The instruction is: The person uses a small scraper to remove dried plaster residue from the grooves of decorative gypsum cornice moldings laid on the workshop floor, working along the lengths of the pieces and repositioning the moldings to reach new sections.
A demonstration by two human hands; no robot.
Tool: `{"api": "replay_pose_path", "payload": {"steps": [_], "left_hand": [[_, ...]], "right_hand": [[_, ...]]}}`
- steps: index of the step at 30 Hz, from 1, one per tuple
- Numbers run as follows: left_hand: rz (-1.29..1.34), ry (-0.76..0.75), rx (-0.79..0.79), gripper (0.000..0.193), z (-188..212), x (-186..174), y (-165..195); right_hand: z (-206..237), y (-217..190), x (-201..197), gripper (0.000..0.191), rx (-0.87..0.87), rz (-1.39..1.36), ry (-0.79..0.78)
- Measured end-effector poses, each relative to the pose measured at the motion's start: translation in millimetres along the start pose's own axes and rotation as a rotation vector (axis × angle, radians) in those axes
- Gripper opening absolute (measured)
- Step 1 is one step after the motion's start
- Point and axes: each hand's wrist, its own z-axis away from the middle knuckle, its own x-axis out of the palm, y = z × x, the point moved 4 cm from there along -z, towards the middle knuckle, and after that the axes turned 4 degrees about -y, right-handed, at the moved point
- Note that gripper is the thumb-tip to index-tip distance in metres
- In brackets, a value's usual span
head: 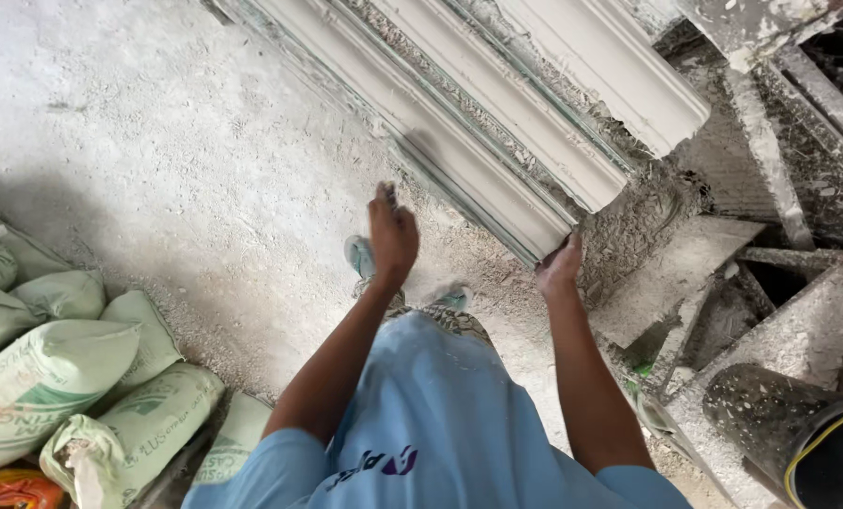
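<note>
Matt white moulding (497,113), seemingly plaster; rough dusty concrete floor (176,141).

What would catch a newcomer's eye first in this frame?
The long white plaster mouldings stacked slantwise across the top, with the right hand gripping the end of the nearest one. The left hand hangs free above the dusty floor, apparently holding nothing. At lower left lies a heap of pale green sacks.
</note>
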Motion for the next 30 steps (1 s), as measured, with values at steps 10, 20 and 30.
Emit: {"api": "replay_pose_path", "payload": {"steps": [10,20,30], "left_hand": [[-0.113,-0.032,-0.260,0.058,-14,36,32],[-0.123,-0.089,-0.294,0.055,-32,26,36],[0.054,0.040,-0.259,0.046,-82,-37,20]], "right_hand": [[22,-5,-2,0.061,0.028,0.204,-0.422],[16,-7,0,0.063,0.006,0.276,-0.423],[13,-30,-22,0.058,-0.430,0.905,-0.277]]}}
